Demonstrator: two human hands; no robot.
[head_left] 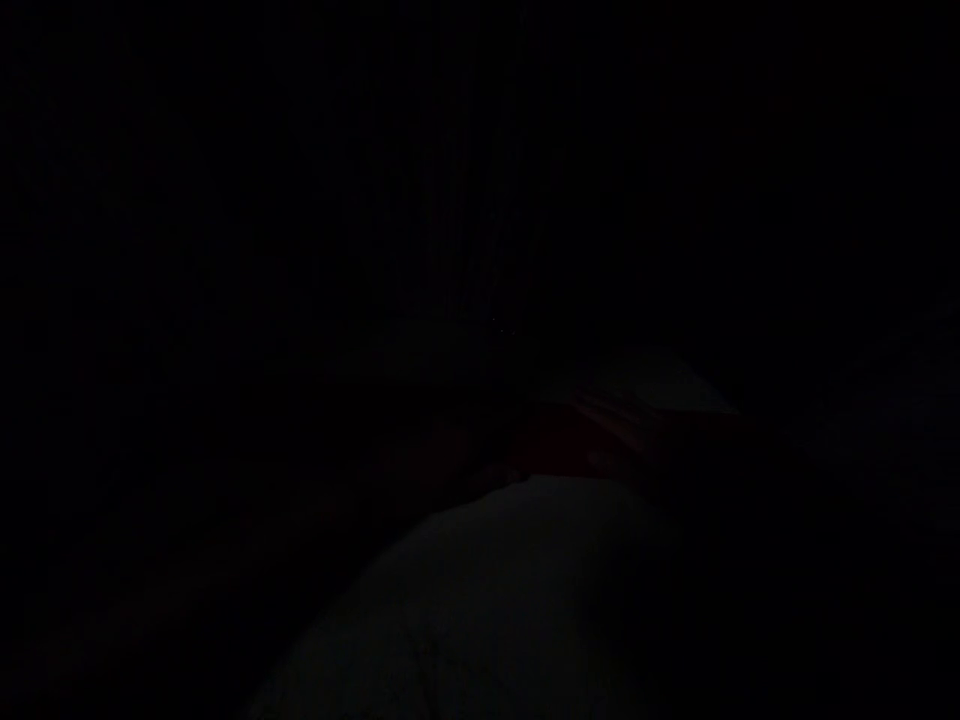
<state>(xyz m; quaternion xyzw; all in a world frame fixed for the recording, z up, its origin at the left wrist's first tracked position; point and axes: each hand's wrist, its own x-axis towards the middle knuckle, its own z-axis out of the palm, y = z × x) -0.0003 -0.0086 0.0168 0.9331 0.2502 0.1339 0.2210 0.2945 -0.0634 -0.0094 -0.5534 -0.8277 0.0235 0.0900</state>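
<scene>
Peering into near-total darkness, the head view is showing only a pale rounded mass (pixel 480 590) and a reddish patch (pixel 592 440) beyond it. Neither hand's grip is discernible; fumbling or knocking something seems likely.

no legible text, perhaps from darkness

Hands indistinct in near-total darkness
</scene>
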